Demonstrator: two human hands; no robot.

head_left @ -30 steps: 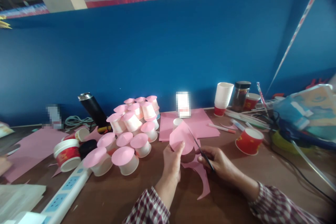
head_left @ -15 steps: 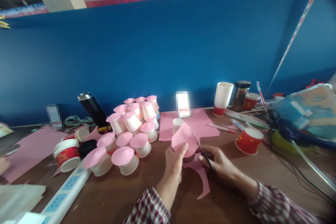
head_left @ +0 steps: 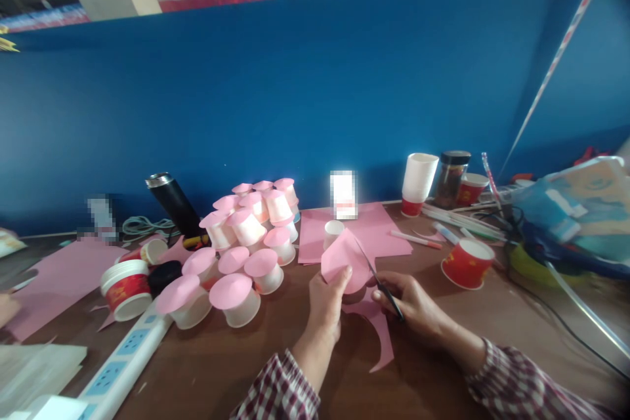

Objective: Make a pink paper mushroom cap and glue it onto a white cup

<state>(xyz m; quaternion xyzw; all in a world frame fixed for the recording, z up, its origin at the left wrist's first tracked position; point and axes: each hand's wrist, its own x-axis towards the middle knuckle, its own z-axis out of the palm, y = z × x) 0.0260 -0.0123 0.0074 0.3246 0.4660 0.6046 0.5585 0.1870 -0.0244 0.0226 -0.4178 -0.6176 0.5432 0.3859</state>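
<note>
In my left hand is a partly rounded piece of pink paper, pinched under the thumb above the table. My right hand is closed around the dark handles of a pair of scissors. Their blades lie along the paper's right edge; how far they are apart I cannot tell. A curved pink offcut shows below the paper, between my hands. Just behind the paper stands a small white cup, its lower part hidden.
To the left stand several white cups topped with pink paper cones. A power strip lies nearer. Pink sheets lie behind my hands. On the right are a red paper cup, a cup stack and pens. Another person's hand shows far left.
The scissors and my right hand have shifted very slightly to the right. My left hand holds the pink paper in nearly the same place.
</note>
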